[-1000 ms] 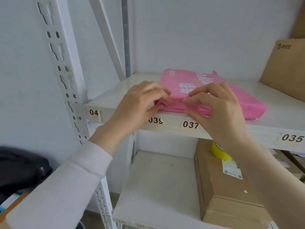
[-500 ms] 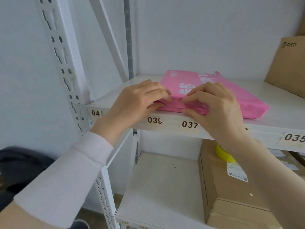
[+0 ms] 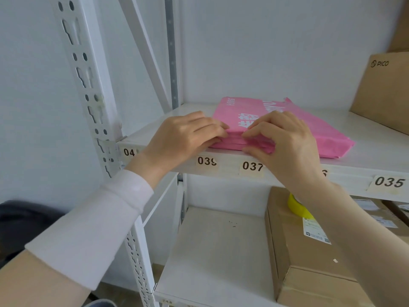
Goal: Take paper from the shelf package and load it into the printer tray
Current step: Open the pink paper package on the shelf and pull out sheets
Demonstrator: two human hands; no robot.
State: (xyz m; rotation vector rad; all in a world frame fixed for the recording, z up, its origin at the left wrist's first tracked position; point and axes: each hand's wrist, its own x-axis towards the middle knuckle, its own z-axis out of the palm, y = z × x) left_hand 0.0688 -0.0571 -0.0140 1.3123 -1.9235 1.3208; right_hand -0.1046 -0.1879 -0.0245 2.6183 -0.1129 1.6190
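Observation:
A flat pink paper package (image 3: 243, 111) with white print lies on the white upper shelf (image 3: 376, 156), its near end at the shelf's front edge. My left hand (image 3: 183, 134) rests on the shelf and pinches the package's near left corner. My right hand (image 3: 285, 138) grips the crumpled wrapper at the near end, fingers on top and thumb underneath. The two hands nearly touch. No loose sheets and no printer are in view.
A perforated white upright (image 3: 88, 89) stands at the left. Number labels 039, 037 and 035 run along the shelf front. A PICO cardboard box (image 3: 385, 89) sits at the back right. Below, a long brown carton (image 3: 309, 258) with yellow tape (image 3: 296, 204) lies on the lower shelf (image 3: 217, 251).
Both hands stay on the package's near end with small finger shifts. The view has drifted slightly left, so the shelf contents appear a little further right.

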